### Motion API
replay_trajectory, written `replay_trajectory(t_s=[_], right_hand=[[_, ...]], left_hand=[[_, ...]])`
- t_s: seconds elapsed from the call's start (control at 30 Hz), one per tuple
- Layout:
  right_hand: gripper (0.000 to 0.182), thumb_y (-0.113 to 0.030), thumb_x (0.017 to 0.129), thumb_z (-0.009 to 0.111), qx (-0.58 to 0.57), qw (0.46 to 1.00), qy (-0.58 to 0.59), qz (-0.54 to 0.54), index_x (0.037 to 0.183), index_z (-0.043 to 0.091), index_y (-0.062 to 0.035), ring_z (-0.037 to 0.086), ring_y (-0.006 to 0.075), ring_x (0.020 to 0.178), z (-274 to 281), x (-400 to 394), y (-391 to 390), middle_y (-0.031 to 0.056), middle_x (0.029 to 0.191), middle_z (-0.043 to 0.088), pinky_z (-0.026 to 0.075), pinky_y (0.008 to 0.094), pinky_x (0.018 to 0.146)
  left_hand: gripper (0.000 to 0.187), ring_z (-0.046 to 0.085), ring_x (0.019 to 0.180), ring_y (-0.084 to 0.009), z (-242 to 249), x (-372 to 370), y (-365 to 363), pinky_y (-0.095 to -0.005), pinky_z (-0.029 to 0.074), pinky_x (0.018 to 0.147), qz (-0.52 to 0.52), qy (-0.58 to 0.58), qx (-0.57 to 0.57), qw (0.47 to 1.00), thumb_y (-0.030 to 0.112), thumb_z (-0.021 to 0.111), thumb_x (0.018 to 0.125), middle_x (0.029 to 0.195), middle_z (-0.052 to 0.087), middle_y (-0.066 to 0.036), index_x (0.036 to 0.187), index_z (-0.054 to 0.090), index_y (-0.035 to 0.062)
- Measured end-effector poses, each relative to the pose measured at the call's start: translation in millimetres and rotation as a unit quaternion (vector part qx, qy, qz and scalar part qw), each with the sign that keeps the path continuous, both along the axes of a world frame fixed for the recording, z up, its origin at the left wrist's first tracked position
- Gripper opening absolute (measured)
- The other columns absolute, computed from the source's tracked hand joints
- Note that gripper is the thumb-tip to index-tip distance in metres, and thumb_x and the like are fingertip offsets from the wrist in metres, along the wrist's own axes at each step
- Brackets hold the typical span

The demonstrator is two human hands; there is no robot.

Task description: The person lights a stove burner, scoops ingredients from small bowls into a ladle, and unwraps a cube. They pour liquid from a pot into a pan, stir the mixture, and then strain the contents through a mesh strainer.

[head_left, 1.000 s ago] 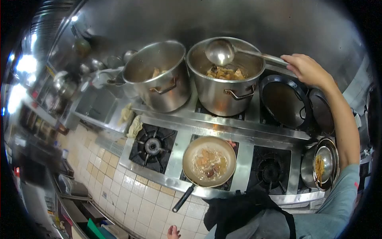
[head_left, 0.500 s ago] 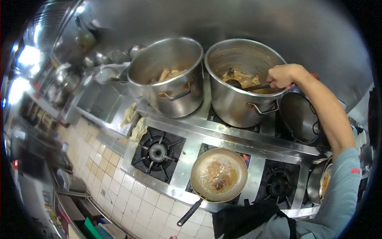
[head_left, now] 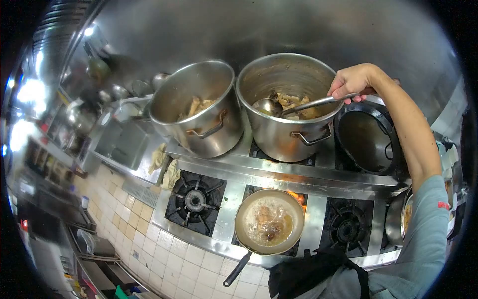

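Ladle [head_left: 269, 106] gripped by handle in right hand [head_left: 354, 82], fingers closed around it. Ladle bowl held inside tall right pot [head_left: 279, 133], at chunky food [head_left: 301, 106]; liquid perhaps held in bowl, contents poorly seen. Tall left pot [head_left: 214, 142], chunks [head_left: 199, 105] inside, set beside it. Frying pan [head_left: 241, 219] with bubbling liquid [head_left: 266, 222] set in front; orange flame [head_left: 297, 197] seen at far right edge.

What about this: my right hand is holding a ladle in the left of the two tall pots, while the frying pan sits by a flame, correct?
Wrong pot: the head view shows your right hand holding the ladle in the right pot. The frying pan does sit by a flame.
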State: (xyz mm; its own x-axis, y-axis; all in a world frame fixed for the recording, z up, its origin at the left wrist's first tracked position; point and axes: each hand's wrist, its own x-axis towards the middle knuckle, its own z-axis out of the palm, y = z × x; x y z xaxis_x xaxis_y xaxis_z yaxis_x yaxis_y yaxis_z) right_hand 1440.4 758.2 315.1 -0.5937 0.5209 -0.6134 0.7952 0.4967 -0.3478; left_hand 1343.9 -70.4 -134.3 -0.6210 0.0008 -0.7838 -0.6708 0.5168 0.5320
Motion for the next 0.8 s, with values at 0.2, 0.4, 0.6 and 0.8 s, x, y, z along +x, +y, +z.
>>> replay_trajectory(t_s=[0.2, 0.4, 0.6, 0.8], right_hand=[[0.038, -0.019, 0.1, 0.06, 0.035, 0.997, 0.052, -0.033, 0.136, 0.061, -0.0056, 0.051, 0.0091, 0.046, 43, 33, -17, 0.004, 0.072, 0.063, 0.04, 0.0254, 0.037], [0.037, -0.02, 0.099, 0.061, 0.087, 0.993, 0.061, -0.045, 0.132, 0.063, -0.0042, 0.052, 0.0093, 0.044, 99, 76, -55, 0.004, 0.069, 0.062, 0.04, 0.0257, 0.036], [0.04, -0.019, 0.094, 0.062, 0.137, 0.987, 0.079, -0.007, 0.13, 0.064, -0.0021, 0.052, 0.0093, 0.042, 132, 116, -104, 0.0055, 0.068, 0.063, 0.04, 0.0252, 0.034], [0.048, -0.019, 0.096, 0.066, -0.073, 0.996, 0.0, -0.054, 0.141, 0.055, -0.008, 0.062, 0.021, 0.091, 131, 120, -144, 0.0127, 0.105, 0.065, 0.049, 0.0248, 0.077]], left_hand=[[0.087, 0.044, 0.136, -0.0421, 13, -1, 1, -0.0591, 0.04, 0.105, -0.03, -0.034, 0.009, 0.999, 0.064, 0.061, 0.091, 0.152, 0.042, -0.022, 0.158, 0.025, 0.0223], [0.084, 0.044, 0.138, -0.036, 61, 23, 15, -0.0526, 0.04, 0.11, -0.038, -0.01, 0.052, 0.998, 0.057, 0.058, 0.096, 0.155, 0.037, -0.02, 0.158, 0.025, 0.0124], [0.07, 0.057, 0.126, -0.0364, 13, 62, -23, -0.0432, 0.051, 0.1, 0.021, 0.051, 0.048, 0.997, 0.042, 0.059, 0.099, 0.146, 0.05, -0.02, 0.153, 0.036, 0.0024], [0.081, 0.062, 0.116, -0.0309, 13, 157, -89, -0.0425, 0.052, 0.085, 0.096, 0.069, 0.048, 0.992, 0.054, 0.065, 0.094, 0.141, 0.054, -0.011, 0.152, 0.036, 0.0045]])
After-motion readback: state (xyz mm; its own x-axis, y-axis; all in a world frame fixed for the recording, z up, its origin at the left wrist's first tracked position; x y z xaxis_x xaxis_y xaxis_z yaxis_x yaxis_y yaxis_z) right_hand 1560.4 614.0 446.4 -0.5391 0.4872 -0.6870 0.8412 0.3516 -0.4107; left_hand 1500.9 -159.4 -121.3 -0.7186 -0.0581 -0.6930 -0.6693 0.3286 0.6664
